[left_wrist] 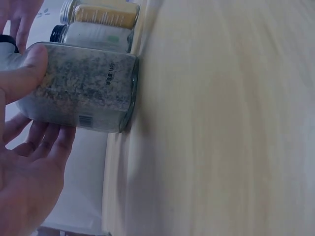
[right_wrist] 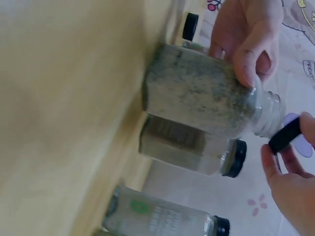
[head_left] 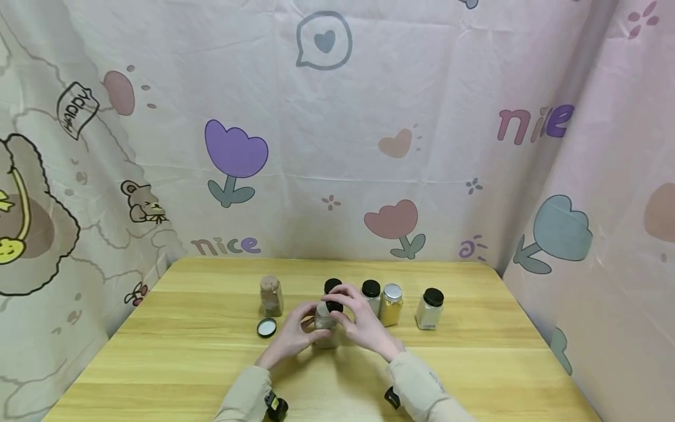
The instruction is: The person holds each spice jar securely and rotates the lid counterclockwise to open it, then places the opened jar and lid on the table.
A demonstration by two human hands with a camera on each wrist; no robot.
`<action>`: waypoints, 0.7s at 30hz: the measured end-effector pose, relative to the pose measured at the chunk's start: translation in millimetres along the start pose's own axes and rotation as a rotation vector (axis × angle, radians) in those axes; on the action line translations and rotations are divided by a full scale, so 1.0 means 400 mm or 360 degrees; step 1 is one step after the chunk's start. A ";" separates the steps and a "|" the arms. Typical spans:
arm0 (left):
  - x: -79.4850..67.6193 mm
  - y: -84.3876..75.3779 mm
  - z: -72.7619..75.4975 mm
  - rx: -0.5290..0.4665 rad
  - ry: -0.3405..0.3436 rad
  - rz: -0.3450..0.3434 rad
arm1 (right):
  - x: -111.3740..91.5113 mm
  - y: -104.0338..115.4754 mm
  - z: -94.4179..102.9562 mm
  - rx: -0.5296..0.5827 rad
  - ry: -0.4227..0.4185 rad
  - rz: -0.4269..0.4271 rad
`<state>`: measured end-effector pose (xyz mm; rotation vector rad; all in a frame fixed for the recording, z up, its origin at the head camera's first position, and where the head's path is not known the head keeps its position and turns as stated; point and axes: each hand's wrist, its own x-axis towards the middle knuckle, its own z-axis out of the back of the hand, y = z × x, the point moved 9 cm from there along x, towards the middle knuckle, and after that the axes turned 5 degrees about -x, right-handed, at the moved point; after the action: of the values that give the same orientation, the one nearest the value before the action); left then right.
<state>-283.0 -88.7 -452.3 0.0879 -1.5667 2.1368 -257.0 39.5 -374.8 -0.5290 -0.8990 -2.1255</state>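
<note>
Head: speckled jar in front, roughly upright at the worktop; can't tell if the base is fully down. Left hand holds it, right hand pinches a black lid by the mouth. Capped jar stands close behind, so a loose elbow or wide swing might knock it. Loose lid near the brown jar is black-rimmed too: mix-up risk.

Left wrist: thumb on one face, fingers opposite, gripping the upper part. High hold on smooth glass; twisting force could spin or tip the jar, maybe spilling.

Right wrist: lid tilted against the mouth, threads bare, rim contact unclear. Turned at that angle it'd likely cross-thread. Fingertip-only pinch, so a slip would drop it.
</note>
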 end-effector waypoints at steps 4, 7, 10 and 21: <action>-0.003 0.013 0.018 -0.0039 -0.0067 0.0063 | -0.015 -0.016 -0.004 0.0135 -0.0104 -0.0043; -0.004 0.021 0.034 -0.0051 -0.0149 0.0105 | -0.026 -0.025 -0.014 0.0239 -0.0109 -0.0098; -0.004 0.024 0.048 -0.0063 -0.0225 0.0111 | -0.035 -0.031 -0.026 0.0350 -0.0079 -0.0151; -0.004 0.033 0.091 0.0023 -0.0401 0.0152 | -0.049 -0.033 -0.069 0.0526 0.0008 -0.0244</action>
<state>-295.3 -125.5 -452.3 0.3037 -1.7263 2.2835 -257.1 34.8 -410.8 -0.2923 -1.2926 -2.0510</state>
